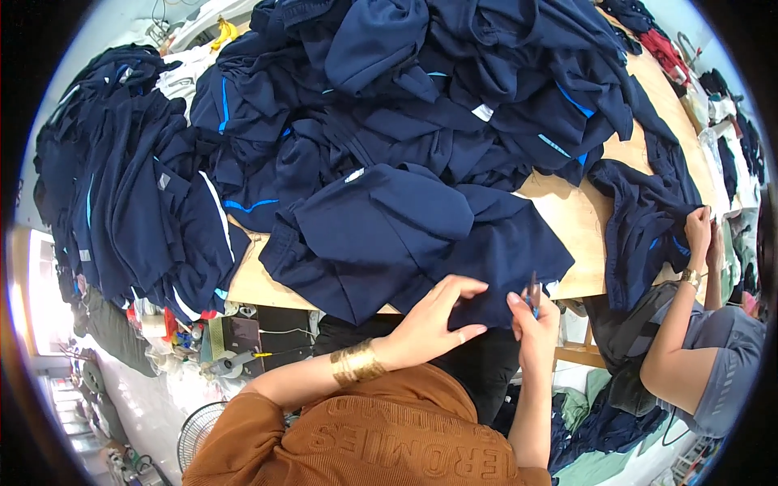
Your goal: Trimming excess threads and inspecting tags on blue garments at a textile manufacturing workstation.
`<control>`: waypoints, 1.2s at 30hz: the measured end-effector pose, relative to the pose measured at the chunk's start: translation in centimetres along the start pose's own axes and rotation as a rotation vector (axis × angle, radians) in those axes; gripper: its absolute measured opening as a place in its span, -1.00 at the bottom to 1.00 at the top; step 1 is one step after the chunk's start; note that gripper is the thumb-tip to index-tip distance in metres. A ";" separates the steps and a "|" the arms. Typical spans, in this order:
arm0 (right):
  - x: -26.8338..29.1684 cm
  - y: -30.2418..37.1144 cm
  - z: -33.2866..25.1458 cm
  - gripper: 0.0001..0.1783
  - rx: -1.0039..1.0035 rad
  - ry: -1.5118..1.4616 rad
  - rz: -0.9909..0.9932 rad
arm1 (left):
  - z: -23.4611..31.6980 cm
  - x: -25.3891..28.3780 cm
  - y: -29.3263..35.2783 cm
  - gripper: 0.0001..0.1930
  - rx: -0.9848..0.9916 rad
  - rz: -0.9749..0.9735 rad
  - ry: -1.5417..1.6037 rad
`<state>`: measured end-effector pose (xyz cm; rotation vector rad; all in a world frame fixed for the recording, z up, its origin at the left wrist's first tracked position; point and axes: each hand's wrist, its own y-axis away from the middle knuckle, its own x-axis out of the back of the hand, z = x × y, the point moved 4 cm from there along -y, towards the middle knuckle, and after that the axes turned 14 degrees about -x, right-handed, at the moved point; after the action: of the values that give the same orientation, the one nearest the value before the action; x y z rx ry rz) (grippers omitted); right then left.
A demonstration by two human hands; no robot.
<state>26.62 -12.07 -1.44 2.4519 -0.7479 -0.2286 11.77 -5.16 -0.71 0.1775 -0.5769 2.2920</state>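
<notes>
A dark navy garment (389, 231), perhaps trousers, is spread over the table's near edge in front of me. Above its lower part is my left hand (429, 320), thumb and fingers apart, with nothing visible between them. My right hand (536, 330) is closed around small thread snips (532, 296) with a bit of blue on them; the blades point up and away from me, beside the garment's right leg. Whether the left fingertips touch the cloth, I cannot tell.
Navy garments with blue trim lie in a big heap (454, 89) across the table (571, 219), and another pile (121, 186) hangs over its left edge. At the right, a co-worker's hand (698, 231) holds a navy garment (648, 215). Bananas (225, 33) lie far left; a fan (203, 429) stands below.
</notes>
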 end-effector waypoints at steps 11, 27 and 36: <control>-3.6 -0.6 -1.6 -0.85 0.184 0.194 -0.195 | -2.2 3.9 -0.9 -0.85 0.327 0.272 0.476; -3.3 1.1 -3.0 -0.90 0.338 0.103 -0.012 | -2.0 5.0 -1.0 -0.85 0.238 0.167 0.292; -5.3 2.9 -3.4 -0.68 0.771 0.640 -0.138 | -2.9 3.7 -1.8 -0.79 0.536 -0.148 0.515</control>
<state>21.98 -9.52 3.03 3.0028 -0.4100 0.9186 10.61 -0.38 -1.54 -0.1137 0.3075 2.1775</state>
